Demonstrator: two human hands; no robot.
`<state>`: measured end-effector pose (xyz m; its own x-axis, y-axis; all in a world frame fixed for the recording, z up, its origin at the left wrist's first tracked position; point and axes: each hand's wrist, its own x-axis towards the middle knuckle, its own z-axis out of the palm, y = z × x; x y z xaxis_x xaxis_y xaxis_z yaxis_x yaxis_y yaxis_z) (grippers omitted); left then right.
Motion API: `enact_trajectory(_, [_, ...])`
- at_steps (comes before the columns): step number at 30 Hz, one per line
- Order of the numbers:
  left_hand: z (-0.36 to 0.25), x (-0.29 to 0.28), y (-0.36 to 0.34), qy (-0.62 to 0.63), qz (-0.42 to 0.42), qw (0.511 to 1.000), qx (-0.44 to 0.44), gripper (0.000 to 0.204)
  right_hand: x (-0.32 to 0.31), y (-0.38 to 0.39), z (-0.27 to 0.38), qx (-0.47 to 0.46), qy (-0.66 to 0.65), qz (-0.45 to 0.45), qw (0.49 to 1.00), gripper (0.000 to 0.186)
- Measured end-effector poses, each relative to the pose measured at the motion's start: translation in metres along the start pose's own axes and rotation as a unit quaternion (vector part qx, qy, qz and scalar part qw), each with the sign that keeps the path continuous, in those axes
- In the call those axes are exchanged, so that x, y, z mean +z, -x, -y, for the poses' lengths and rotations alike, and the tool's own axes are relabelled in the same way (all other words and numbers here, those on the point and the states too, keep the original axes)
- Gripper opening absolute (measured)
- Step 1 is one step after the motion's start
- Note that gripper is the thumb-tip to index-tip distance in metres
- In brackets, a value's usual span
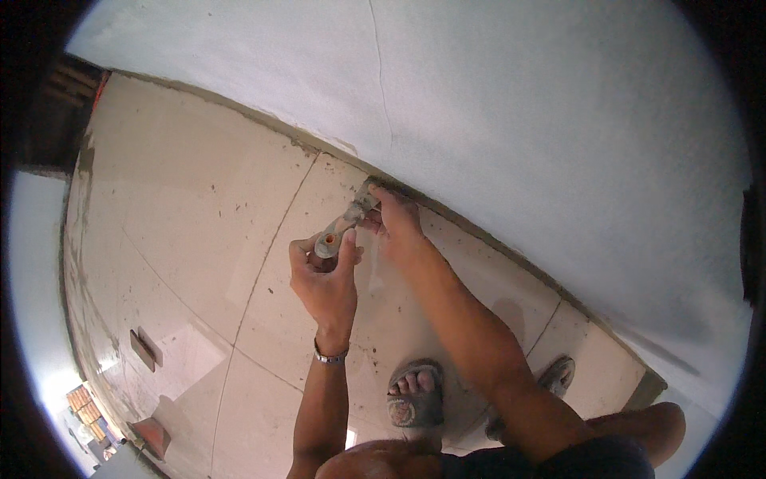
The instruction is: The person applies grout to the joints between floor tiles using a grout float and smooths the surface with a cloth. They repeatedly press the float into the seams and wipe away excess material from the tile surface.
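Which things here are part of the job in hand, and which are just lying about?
In use:
left hand
right hand
trowel, gripped by its handle in the left hand
wall-floor joint

Lying about:
dark flat tool on the tiles
reddish tool
bricks

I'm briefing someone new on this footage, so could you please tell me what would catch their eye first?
Mid-frame, both hands meet at the joint between the tiled floor and the white wall: the left hand grips a cement-smeared trowel by its handle, and the right hand presses at its blade end. Below, a sandalled foot rests on the tiles.
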<state>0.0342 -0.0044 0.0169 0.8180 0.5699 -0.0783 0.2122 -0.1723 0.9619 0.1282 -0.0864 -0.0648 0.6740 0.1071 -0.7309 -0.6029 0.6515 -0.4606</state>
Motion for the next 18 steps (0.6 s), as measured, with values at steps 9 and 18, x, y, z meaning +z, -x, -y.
enact_trajectory(9, [0.003, 0.001, 0.008, -0.008, 0.007, 1.000, -0.001, 0.031, -0.007, 0.008, 0.001, 0.022, 0.012, -0.022, 0.999, 0.023])
enact_trajectory(18, [0.005, -0.001, 0.006, -0.006, 0.019, 1.000, 0.007, 0.031, -0.008, 0.017, 0.006, 0.026, 0.000, -0.041, 0.999, 0.023])
